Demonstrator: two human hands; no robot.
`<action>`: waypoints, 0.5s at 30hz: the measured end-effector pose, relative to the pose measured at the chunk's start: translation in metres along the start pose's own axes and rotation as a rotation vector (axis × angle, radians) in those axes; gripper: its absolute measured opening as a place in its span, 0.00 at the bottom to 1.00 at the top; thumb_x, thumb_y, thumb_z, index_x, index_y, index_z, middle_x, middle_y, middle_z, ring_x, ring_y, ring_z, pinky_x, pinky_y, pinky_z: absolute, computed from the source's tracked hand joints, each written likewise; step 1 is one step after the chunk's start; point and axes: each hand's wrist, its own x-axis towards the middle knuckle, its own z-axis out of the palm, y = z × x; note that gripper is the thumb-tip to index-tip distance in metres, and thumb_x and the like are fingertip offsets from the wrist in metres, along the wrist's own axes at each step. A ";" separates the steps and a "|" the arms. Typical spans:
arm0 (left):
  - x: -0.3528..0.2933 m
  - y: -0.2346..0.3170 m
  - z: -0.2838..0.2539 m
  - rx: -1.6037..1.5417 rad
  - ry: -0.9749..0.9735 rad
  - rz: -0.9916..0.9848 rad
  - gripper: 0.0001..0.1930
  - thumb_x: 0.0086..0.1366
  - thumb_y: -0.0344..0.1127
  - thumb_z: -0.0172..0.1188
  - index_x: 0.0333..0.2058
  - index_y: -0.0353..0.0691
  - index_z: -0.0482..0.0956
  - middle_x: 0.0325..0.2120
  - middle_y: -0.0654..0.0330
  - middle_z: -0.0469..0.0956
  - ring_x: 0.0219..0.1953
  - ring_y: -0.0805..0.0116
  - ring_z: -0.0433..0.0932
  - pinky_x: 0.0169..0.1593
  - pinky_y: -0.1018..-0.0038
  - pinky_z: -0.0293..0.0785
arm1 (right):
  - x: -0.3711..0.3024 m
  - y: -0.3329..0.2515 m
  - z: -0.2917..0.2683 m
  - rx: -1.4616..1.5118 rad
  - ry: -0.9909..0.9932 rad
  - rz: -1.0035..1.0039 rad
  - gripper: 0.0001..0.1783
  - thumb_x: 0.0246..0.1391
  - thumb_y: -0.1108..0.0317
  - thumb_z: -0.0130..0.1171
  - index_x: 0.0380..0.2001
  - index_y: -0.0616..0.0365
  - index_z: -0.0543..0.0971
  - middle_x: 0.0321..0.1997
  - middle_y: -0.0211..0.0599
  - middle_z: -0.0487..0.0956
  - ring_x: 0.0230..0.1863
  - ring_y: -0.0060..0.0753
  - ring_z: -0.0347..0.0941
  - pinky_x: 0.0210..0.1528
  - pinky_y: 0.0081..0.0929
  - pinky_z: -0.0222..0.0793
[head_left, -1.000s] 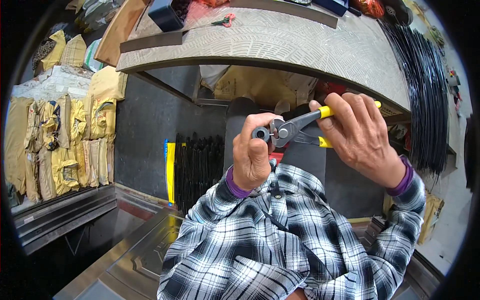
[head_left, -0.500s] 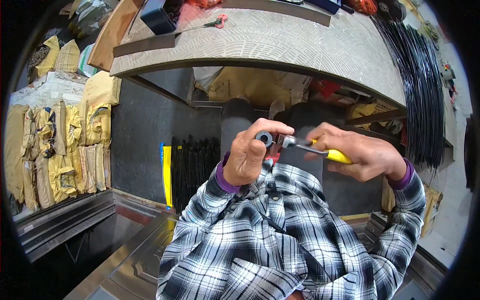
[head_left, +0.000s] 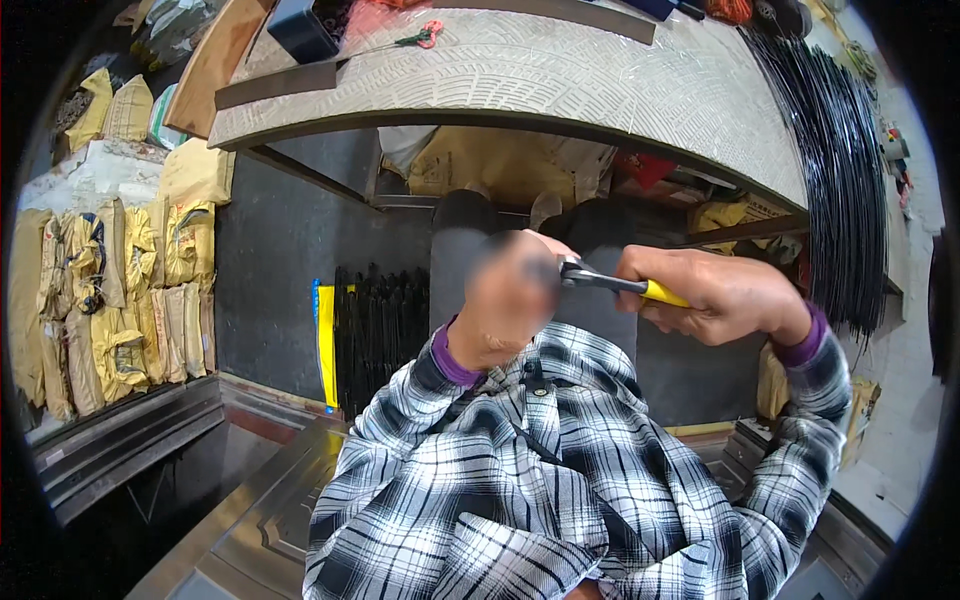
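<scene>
Pliers [head_left: 603, 281], just right of frame centre: dark metal head, yellow-and-black handles; long axis near-horizontal, head left, handles dipping rightward. Right hand [head_left: 715, 295] wraps handles; left hand [head_left: 505, 300] blurred, cannot tell opening or hold.

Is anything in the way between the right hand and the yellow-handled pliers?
Nothing visible: the right hand is closed around the pliers. Their metal head is at the left hand, too blurred to show what it holds.
</scene>
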 end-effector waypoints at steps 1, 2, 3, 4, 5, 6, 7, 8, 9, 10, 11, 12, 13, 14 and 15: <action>0.000 -0.004 -0.003 -0.016 0.014 -0.019 0.34 0.62 0.62 0.35 0.41 0.32 0.70 0.25 0.65 0.67 0.22 0.82 0.63 0.26 0.84 0.59 | 0.005 0.006 0.005 -0.044 0.120 -0.049 0.16 0.41 0.81 0.51 0.37 0.62 0.66 0.37 0.39 0.68 0.33 0.34 0.69 0.36 0.29 0.64; 0.004 -0.012 -0.003 0.074 0.134 0.046 0.35 0.62 0.63 0.33 0.44 0.32 0.69 0.23 0.65 0.67 0.21 0.82 0.62 0.25 0.85 0.58 | 0.012 0.013 0.008 -0.085 0.234 -0.103 0.16 0.41 0.80 0.52 0.37 0.62 0.66 0.36 0.39 0.69 0.36 0.37 0.69 0.38 0.30 0.64; 0.009 -0.012 -0.005 0.113 0.226 0.141 0.36 0.62 0.63 0.32 0.46 0.32 0.68 0.21 0.65 0.67 0.20 0.82 0.62 0.25 0.83 0.59 | 0.020 0.020 0.008 -0.216 0.426 -0.182 0.17 0.42 0.79 0.55 0.38 0.61 0.66 0.36 0.40 0.69 0.39 0.41 0.68 0.41 0.29 0.64; 0.012 -0.006 -0.018 0.219 0.339 0.193 0.35 0.63 0.63 0.31 0.46 0.32 0.66 0.20 0.64 0.66 0.19 0.80 0.62 0.26 0.81 0.61 | 0.022 0.026 0.000 -0.368 0.586 -0.145 0.17 0.43 0.78 0.56 0.39 0.60 0.66 0.38 0.42 0.69 0.38 0.43 0.68 0.40 0.31 0.64; 0.010 0.002 -0.033 0.055 0.550 0.192 0.33 0.63 0.62 0.31 0.45 0.35 0.66 0.19 0.63 0.66 0.19 0.78 0.62 0.28 0.79 0.62 | 0.025 0.037 -0.011 -0.517 0.743 -0.115 0.17 0.44 0.77 0.57 0.39 0.59 0.67 0.39 0.44 0.69 0.37 0.45 0.69 0.39 0.32 0.65; 0.001 0.010 -0.066 0.078 0.685 0.222 0.31 0.64 0.62 0.32 0.44 0.37 0.66 0.21 0.63 0.66 0.21 0.76 0.64 0.27 0.77 0.62 | 0.023 0.051 -0.026 -0.606 0.823 0.085 0.17 0.45 0.75 0.56 0.40 0.58 0.67 0.42 0.45 0.69 0.37 0.47 0.69 0.38 0.34 0.65; -0.003 0.030 -0.091 -0.166 0.790 0.399 0.24 0.65 0.56 0.38 0.34 0.37 0.66 0.22 0.63 0.66 0.18 0.74 0.63 0.24 0.80 0.62 | 0.015 0.073 -0.044 -0.695 0.897 0.300 0.16 0.47 0.74 0.55 0.41 0.56 0.67 0.44 0.47 0.69 0.37 0.50 0.70 0.37 0.36 0.66; -0.016 0.064 -0.107 -0.505 0.958 0.423 0.26 0.64 0.59 0.39 0.34 0.37 0.66 0.24 0.63 0.66 0.19 0.76 0.63 0.24 0.83 0.60 | 0.008 0.094 -0.065 -0.835 0.915 0.321 0.15 0.49 0.71 0.54 0.42 0.55 0.67 0.45 0.47 0.69 0.37 0.52 0.70 0.37 0.38 0.67; -0.042 0.090 -0.139 -0.628 0.875 0.600 0.27 0.63 0.60 0.38 0.36 0.38 0.66 0.25 0.64 0.66 0.19 0.79 0.60 0.23 0.83 0.58 | 0.010 0.109 -0.082 -0.971 0.942 0.324 0.14 0.51 0.68 0.52 0.42 0.55 0.67 0.46 0.47 0.68 0.37 0.54 0.70 0.36 0.40 0.67; -0.076 0.123 -0.166 -0.298 0.812 0.692 0.27 0.62 0.61 0.39 0.38 0.37 0.65 0.23 0.65 0.65 0.18 0.79 0.59 0.22 0.82 0.57 | 0.028 0.119 -0.090 -0.944 0.944 0.374 0.14 0.53 0.67 0.51 0.43 0.54 0.67 0.46 0.46 0.69 0.39 0.53 0.70 0.38 0.40 0.67; -0.099 0.138 -0.187 -0.030 0.724 0.763 0.28 0.62 0.61 0.39 0.40 0.37 0.65 0.22 0.66 0.65 0.18 0.80 0.57 0.22 0.82 0.57 | 0.031 0.125 -0.100 -0.953 0.948 0.479 0.14 0.54 0.65 0.50 0.44 0.54 0.68 0.46 0.46 0.69 0.42 0.52 0.70 0.40 0.40 0.66; -0.111 0.152 -0.195 -0.060 0.695 0.807 0.29 0.62 0.61 0.40 0.41 0.36 0.64 0.21 0.66 0.64 0.17 0.79 0.57 0.21 0.82 0.56 | 0.030 0.140 -0.111 -0.956 0.929 0.463 0.14 0.54 0.65 0.50 0.44 0.54 0.68 0.46 0.46 0.69 0.42 0.52 0.70 0.40 0.40 0.66; -0.120 0.159 -0.198 -0.096 0.658 0.852 0.29 0.62 0.61 0.40 0.42 0.36 0.64 0.19 0.67 0.63 0.17 0.79 0.57 0.21 0.82 0.56 | 0.028 0.160 -0.120 -1.033 0.964 0.451 0.15 0.55 0.64 0.49 0.46 0.54 0.67 0.47 0.45 0.69 0.44 0.51 0.69 0.43 0.40 0.66; -0.117 0.157 -0.191 0.100 0.767 0.834 0.31 0.60 0.61 0.41 0.43 0.35 0.64 0.17 0.67 0.62 0.16 0.78 0.57 0.21 0.82 0.56 | 0.027 0.167 -0.124 -1.115 1.005 0.447 0.16 0.55 0.64 0.48 0.48 0.53 0.67 0.48 0.44 0.70 0.46 0.50 0.68 0.46 0.39 0.65; -0.109 0.143 -0.184 0.083 0.766 0.843 0.31 0.60 0.61 0.41 0.43 0.35 0.64 0.17 0.67 0.62 0.16 0.78 0.57 0.21 0.82 0.56 | 0.023 0.161 -0.122 -1.128 1.010 0.460 0.16 0.55 0.64 0.48 0.48 0.53 0.67 0.48 0.44 0.70 0.46 0.50 0.68 0.46 0.39 0.65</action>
